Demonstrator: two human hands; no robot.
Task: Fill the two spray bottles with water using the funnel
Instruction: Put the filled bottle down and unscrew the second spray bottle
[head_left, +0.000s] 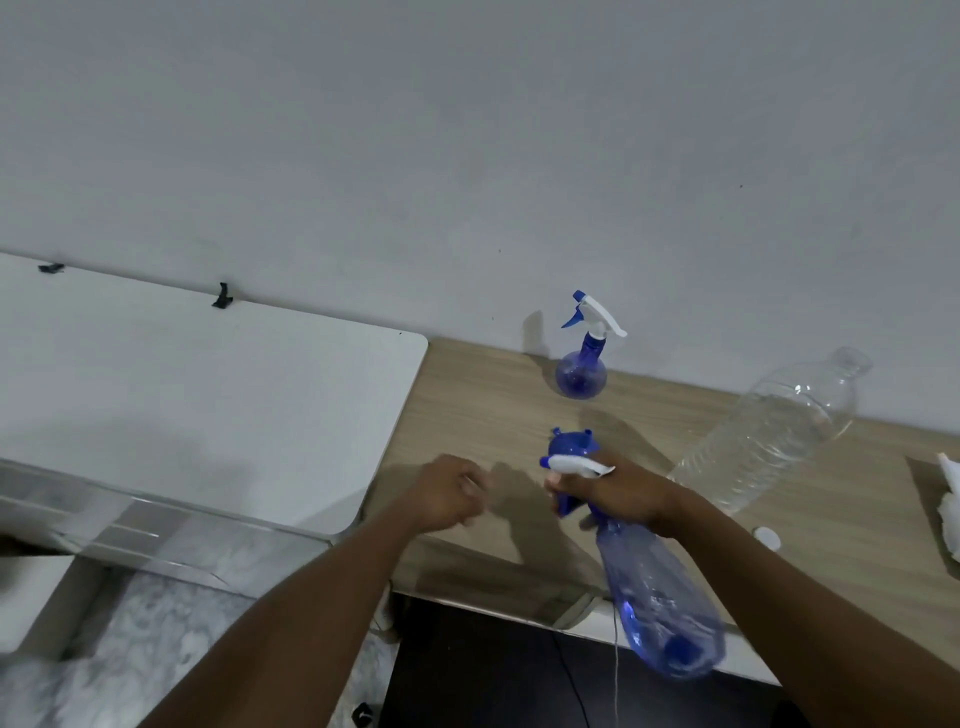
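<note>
A light wooden table (498, 410) is seen in the centre and right of the frame, set against a plain white wall (467, 130). A white surface (208, 405) adjoins it at the left. A tall blue spray bottle (660, 597) is gripped at its neck by the right hand (623, 493), tilted, low in the frame. The left hand (447, 491) is loosely curled on nothing, apart from the right. A blue funnel (571, 444) is seen just beyond the held bottle. A round spray bottle (582, 371) stands upright by the wall. A clear plastic bottle (769, 436) stands at the right, its white cap (768, 537) lying near it.
</note>
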